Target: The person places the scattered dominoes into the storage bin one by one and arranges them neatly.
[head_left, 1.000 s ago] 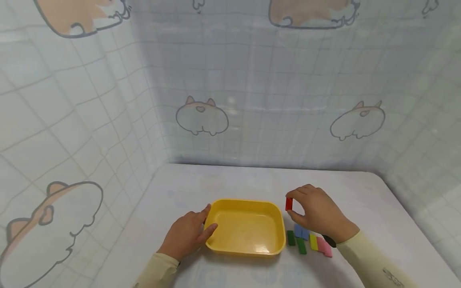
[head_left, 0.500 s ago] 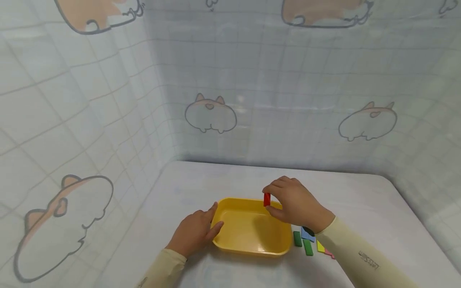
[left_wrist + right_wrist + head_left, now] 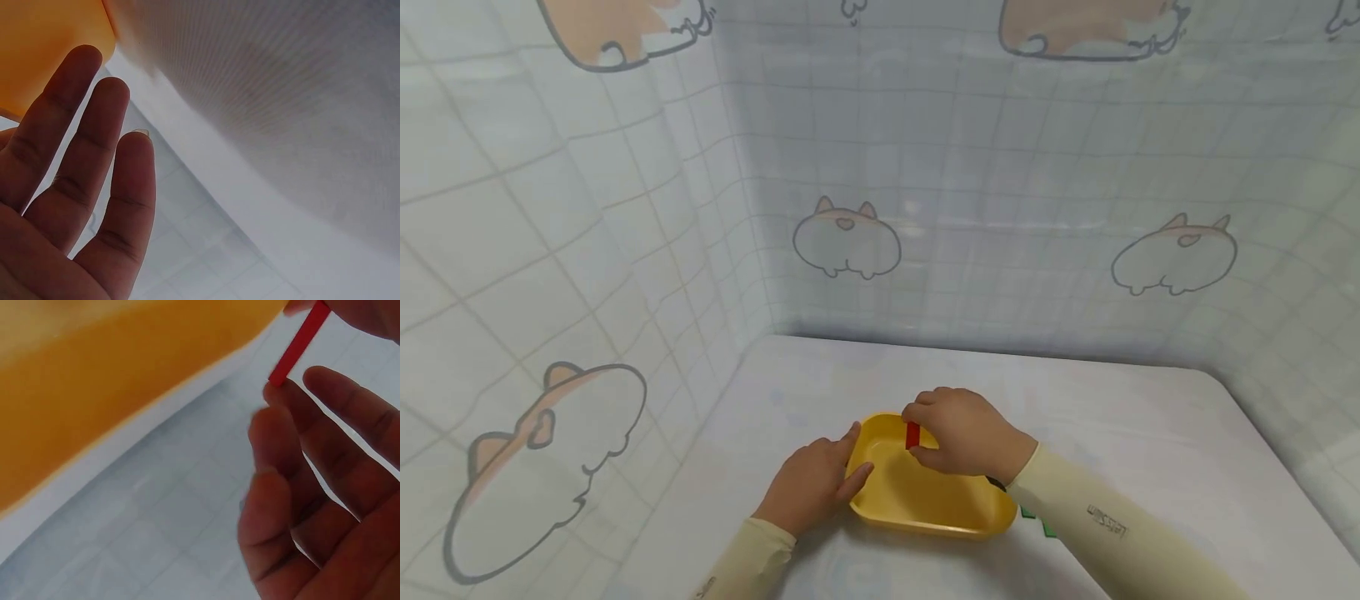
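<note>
My right hand [image 3: 966, 433] pinches a small flat red domino [image 3: 913, 436] between thumb and fingertips, holding it upright over the inside of a shallow yellow tray [image 3: 925, 527]. In the right wrist view the red domino [image 3: 299, 345] shows edge-on as a thin bar between the thumb and a fingertip, and the other fingers are bent. At the tray's left side my left hand [image 3: 808, 487] rests against the rim, thumb lying over it and index finger along the outside. Its other fingers [image 3: 106, 137] look straight and spread in the left wrist view.
Parts of two green dominoes [image 3: 1049, 530] peek out on the white table [image 3: 820, 375] right of the tray, beside the right sleeve [image 3: 1097, 517]. That forearm hides the other dominoes. A grid-patterned curtain [image 3: 1000, 292] with cartoon animals surrounds the table's back and sides.
My right hand has carried the red domino leftward from beyond the tray's right side to over the tray. The left hand stays at the rim. The view has shifted slightly.
</note>
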`<control>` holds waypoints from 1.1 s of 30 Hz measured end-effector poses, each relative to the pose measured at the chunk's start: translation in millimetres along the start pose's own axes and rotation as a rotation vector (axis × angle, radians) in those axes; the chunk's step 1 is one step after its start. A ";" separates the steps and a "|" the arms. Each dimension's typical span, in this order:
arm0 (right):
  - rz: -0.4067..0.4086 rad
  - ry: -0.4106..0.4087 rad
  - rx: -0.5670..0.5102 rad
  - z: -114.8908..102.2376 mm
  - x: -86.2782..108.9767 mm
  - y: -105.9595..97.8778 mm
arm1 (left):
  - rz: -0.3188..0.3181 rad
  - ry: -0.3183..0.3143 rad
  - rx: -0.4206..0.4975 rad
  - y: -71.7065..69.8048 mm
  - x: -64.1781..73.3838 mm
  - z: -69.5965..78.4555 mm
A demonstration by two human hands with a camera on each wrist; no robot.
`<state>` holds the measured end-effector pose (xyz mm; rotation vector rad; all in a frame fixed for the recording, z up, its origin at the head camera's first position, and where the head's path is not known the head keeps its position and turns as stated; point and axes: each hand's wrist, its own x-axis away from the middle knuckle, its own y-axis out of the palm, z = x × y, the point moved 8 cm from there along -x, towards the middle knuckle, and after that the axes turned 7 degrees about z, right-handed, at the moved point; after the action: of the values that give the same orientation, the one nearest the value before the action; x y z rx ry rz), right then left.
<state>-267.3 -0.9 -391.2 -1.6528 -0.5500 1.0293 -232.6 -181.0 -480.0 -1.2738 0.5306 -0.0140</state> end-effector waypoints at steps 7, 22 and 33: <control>-0.108 0.017 -0.003 -11.8 -17.8 22.1 | 0.018 0.015 -0.021 2.2 1.8 -1.0; -0.194 0.026 0.016 -21.7 -32.8 62.2 | 0.032 0.050 -0.013 -1.3 1.9 1.7; -0.215 0.026 0.038 -18.6 -34.0 85.3 | 0.044 0.060 -0.025 -5.1 2.7 2.8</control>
<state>-281.1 -65.5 -457.6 -1.5349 -0.6714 0.8540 -227.7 -180.9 -475.8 -1.2885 0.6126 -0.0089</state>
